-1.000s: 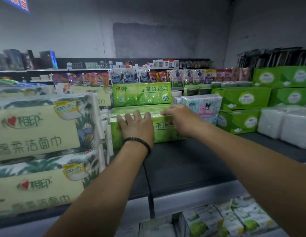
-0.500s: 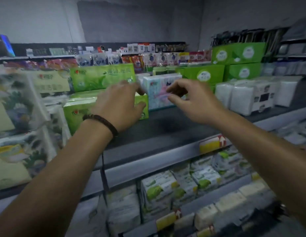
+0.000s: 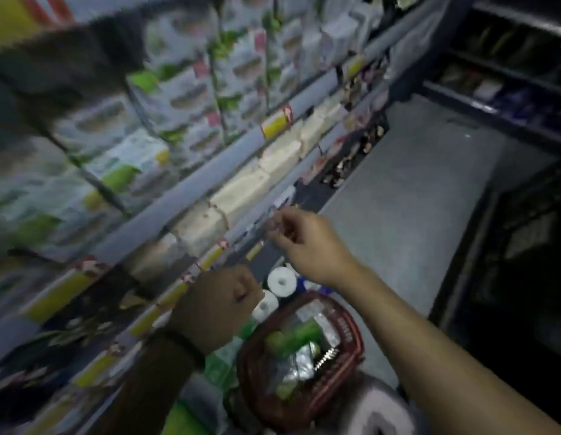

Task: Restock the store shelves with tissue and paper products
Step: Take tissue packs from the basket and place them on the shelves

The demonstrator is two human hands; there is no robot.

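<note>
Step in hand (a judgement, since the view is heavily blurred): collect the next pack from the red basket (image 3: 351, 331), which stands on the floor (image 3: 414, 183) at the foot of the shelving.

Hand state: the left hand (image 3: 216, 306) hangs over the basket's near-left rim with its fingers loosely curled under; nothing can be made out in it. The right hand (image 3: 307, 246) is above the basket's far rim, level with the front edge of a lower shelf (image 3: 210, 171); its fingertips (image 3: 277, 226) are drawn loosely together, and no item shows between them.

Stock location: green packs (image 3: 291, 335) lie inside the basket towards its centre; two white paper rolls (image 3: 280, 281) sit end-on just beyond the far rim, touching or nearly touching it (which one cannot be told). Cream packs (image 3: 241, 189) already line the lower shelf along its front edge.

Recommended procedure:
1. Lower both hands into the basket; open the fingers fully before contact.
2. Take one pack by its two short ends; soft wrapping will likely dent under a one-sided pinch.
3. Lift clear of the rim; a snag on the lattice wall could tip the basket.
4. Match the pack to its own row on the shelf; seat it flush with the front edge.
</note>
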